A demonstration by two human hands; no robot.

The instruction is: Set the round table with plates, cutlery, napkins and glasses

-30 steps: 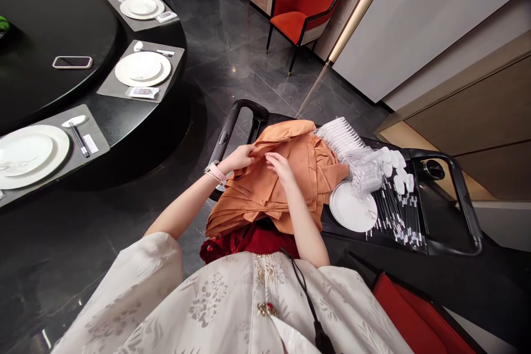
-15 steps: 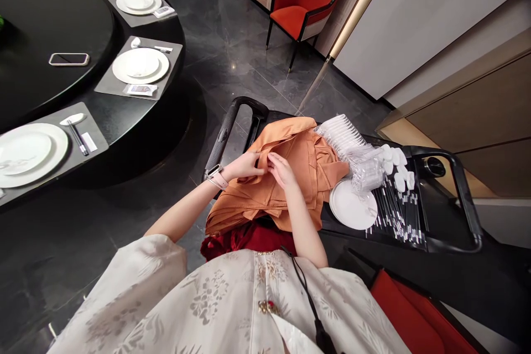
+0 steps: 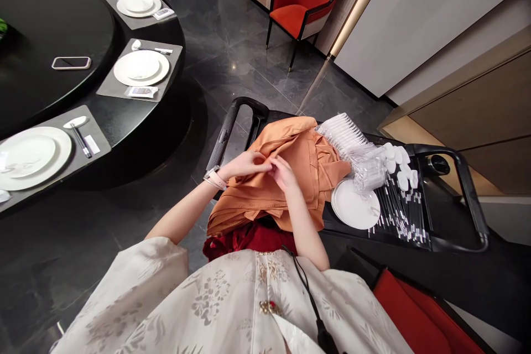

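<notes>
A heap of orange cloth napkins lies on the left end of a black service cart. My left hand, with a pale watch on its wrist, pinches a fold of the top orange cloth. My right hand meets it at the same fold, fingers closed on the fabric. Both hands touch each other over the middle of the heap. Dark red cloth shows under the heap's near edge.
On the cart to the right lie white plates, clear plastic cups, white spoons and wrapped chopsticks. A round black table at left holds set places and a phone. Red chairs stand behind and near right.
My hands have come together on the top orange cloth: the left slid right and the right drew in, and both now pinch one fold.
</notes>
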